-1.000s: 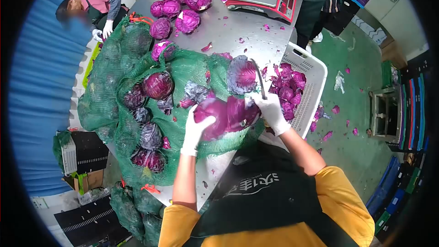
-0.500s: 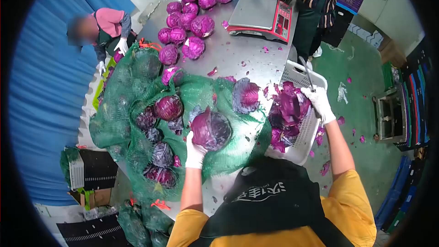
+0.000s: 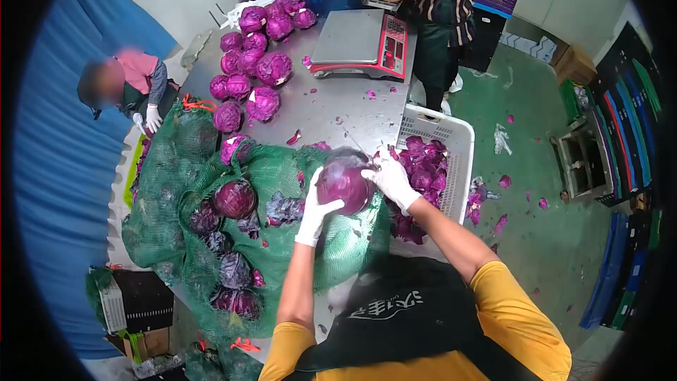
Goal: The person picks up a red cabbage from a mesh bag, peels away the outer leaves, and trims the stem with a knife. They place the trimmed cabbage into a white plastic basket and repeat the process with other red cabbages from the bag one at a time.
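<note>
A large red cabbage [image 3: 344,187] is held over the green mesh sack by my gloved left hand [image 3: 317,212], which cups its left and lower side. My gloved right hand [image 3: 392,180] is closed at the cabbage's right side, with the thin blade of a knife [image 3: 357,143] sticking out past the fingers; its handle is hidden in the hand. Beneath lies the green mesh sack [image 3: 303,268], with loose outer leaves [image 3: 285,209] on it. More dark cabbages, one of them a round cabbage [image 3: 235,199], rest to the left in the sack's folds.
Trimmed purple cabbages [image 3: 273,68] cluster at the table's far left, beside a red scale [image 3: 352,39]. A white crate [image 3: 460,159] of purple leaves stands at the right edge. One co-worker [image 3: 444,7] stands at the back, another [image 3: 141,85] at the left.
My right hand has come in from above the crate to the cabbage, bringing the knife. The cabbage has been lifted slightly, turned and moved. The view has shifted to the right.
</note>
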